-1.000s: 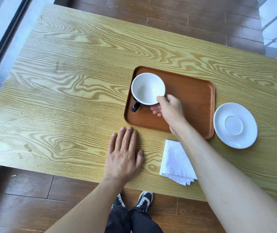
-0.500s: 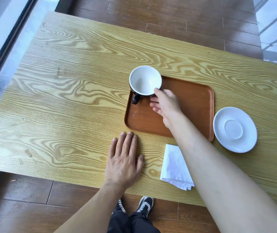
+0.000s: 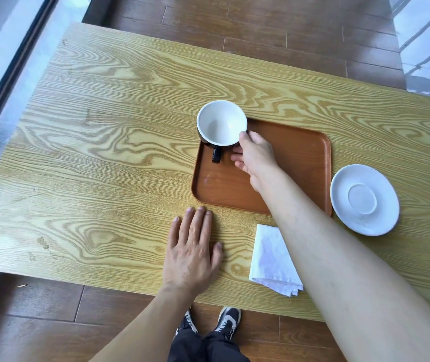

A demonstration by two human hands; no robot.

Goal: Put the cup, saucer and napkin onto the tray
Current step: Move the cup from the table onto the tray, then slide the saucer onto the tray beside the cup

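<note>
A cup [image 3: 221, 123], white inside and black outside, is over the far left corner of the brown tray [image 3: 300, 158], its black handle pointing toward me. My right hand [image 3: 257, 158] grips the cup's rim on its right side. The white saucer [image 3: 364, 199] lies on the table just right of the tray. A folded white napkin [image 3: 271, 259] lies on the table in front of the tray, partly under my right forearm. My left hand [image 3: 193, 254] rests flat on the table, fingers spread, left of the napkin.
The wooden table [image 3: 104, 152] stretches wide to the left and behind the tray. Its near edge runs just past my left wrist. Below it I see brown floor tiles and my shoes [image 3: 225, 322]. A window frame [image 3: 7, 82] runs along the left.
My right hand has carried the cup toward the tray's far left corner. The left hand, saucer and napkin have stayed where they were on the table.
</note>
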